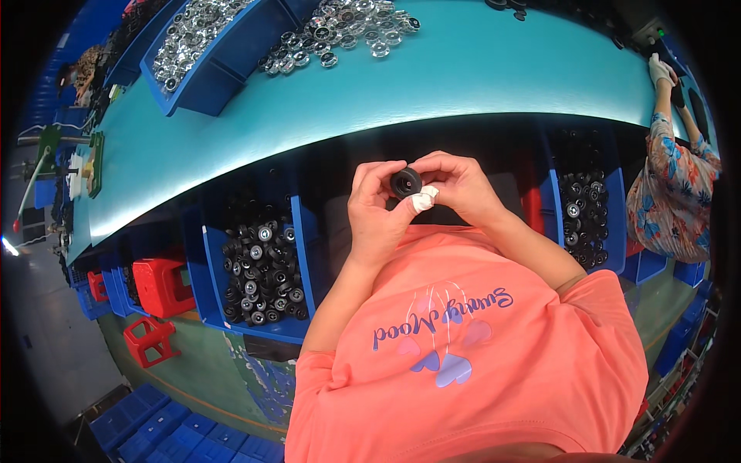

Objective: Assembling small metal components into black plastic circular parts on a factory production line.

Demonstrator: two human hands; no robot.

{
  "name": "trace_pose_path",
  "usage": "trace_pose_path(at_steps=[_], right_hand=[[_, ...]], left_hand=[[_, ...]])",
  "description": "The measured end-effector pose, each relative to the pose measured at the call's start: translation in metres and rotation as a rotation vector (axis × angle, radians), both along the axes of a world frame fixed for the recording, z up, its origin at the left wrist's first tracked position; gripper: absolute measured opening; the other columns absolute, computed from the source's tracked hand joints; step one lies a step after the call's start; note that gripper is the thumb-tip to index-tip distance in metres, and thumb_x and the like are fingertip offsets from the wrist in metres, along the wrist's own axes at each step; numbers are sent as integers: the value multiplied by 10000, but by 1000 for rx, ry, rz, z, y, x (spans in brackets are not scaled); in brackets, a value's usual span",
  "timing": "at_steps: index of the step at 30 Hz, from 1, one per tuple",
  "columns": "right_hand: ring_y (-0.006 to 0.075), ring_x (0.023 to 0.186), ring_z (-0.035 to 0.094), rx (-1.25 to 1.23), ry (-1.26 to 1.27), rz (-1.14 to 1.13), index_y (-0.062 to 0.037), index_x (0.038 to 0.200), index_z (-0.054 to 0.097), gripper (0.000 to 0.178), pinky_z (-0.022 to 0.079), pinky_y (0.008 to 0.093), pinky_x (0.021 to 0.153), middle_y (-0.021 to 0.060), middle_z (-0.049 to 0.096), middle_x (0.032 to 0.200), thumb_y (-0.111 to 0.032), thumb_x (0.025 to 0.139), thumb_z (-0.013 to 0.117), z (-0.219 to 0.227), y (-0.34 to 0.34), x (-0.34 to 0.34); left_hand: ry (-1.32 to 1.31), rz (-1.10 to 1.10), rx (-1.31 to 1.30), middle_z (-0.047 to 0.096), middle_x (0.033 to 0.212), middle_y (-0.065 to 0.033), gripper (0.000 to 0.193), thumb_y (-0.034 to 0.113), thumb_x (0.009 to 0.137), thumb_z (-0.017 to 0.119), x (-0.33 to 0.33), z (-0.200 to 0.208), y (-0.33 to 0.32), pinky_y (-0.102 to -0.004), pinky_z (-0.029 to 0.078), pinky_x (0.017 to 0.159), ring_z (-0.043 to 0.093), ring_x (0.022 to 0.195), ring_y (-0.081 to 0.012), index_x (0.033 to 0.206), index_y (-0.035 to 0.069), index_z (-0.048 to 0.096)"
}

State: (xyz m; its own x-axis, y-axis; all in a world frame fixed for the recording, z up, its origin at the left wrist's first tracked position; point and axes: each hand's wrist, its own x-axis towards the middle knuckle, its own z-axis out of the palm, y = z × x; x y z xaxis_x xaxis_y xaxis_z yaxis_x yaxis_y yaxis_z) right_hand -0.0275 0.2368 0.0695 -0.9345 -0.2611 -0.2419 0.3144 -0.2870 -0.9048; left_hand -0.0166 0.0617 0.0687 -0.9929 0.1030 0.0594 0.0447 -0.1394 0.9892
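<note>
Both hands are held up in front of my chest, just off the table's near edge. The fingers of my left hand (376, 207) curl round a small black wheel-like part (406, 183), its hollow round face with a dark centre turned upward. My right hand (461, 184) pinches a crumpled white cloth or tissue (424, 199) against the part's lower right side. Its index finger lies by the part's upper rim. The fingertips behind the part are hidden.
A teal table (463, 69) curves ahead, bearing clear round pieces (328, 42) and a blue bin (212, 77) of them. Blue bins of black wheels (262, 270) stand left and right (583, 212). Red stools (158, 285) are at left; a gloved co-worker (671, 185) works at right.
</note>
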Motion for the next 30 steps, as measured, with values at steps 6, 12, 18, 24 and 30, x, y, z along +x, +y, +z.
trace_pose_path(at_steps=[6, 12, 18, 24, 30], right_hand=[[174, 999, 684, -182, -127, 47, 53, 1268, 652, 429, 561, 318, 909, 125, 708, 1106, 59, 840, 667, -11, 0, 3], [178, 999, 687, -406, -233, 85, 71, 1300, 620, 407, 561, 324, 897, 130, 696, 1128, -69, 918, 640, -9, 4, 2], [164, 985, 685, -272, -251, 30, 54, 1254, 632, 351, 567, 319, 890, 110, 689, 1101, -130, 956, 660, -12, 3, 6], [159, 969, 687, -294, -278, -17, 49, 1248, 627, 369, 572, 311, 901, 101, 697, 1054, -159, 954, 705, -8, 1, 5], [138, 859, 693, -98, -168, -48, 56, 1262, 605, 381, 588, 286, 819, 82, 693, 980, -41, 911, 715, 7, -5, 8]], left_hand=[[127, 57, -292, 529, 1158, -72, 510, 34, 730, 890, 2, -1, 1, -261, 599, 775, 654, 933, -151, 1175, -9, 645], [158, 88, -410, 548, 1123, -74, 536, 48, 696, 908, 3, 1, 1, -268, 603, 745, 658, 893, -147, 1174, 24, 667], [249, 82, -563, 583, 1087, -97, 537, 115, 718, 900, 4, 3, 0, -281, 594, 705, 674, 887, -185, 1196, 26, 674], [496, 42, -690, 645, 1058, -115, 382, 187, 944, 710, -1, -5, -3, -309, 571, 712, 681, 887, -222, 1295, 47, 655], [32, -31, -245, 675, 1002, -89, 315, 172, 1044, 573, 1, -11, -7, -276, 562, 706, 672, 834, -137, 1301, 4, 640]])
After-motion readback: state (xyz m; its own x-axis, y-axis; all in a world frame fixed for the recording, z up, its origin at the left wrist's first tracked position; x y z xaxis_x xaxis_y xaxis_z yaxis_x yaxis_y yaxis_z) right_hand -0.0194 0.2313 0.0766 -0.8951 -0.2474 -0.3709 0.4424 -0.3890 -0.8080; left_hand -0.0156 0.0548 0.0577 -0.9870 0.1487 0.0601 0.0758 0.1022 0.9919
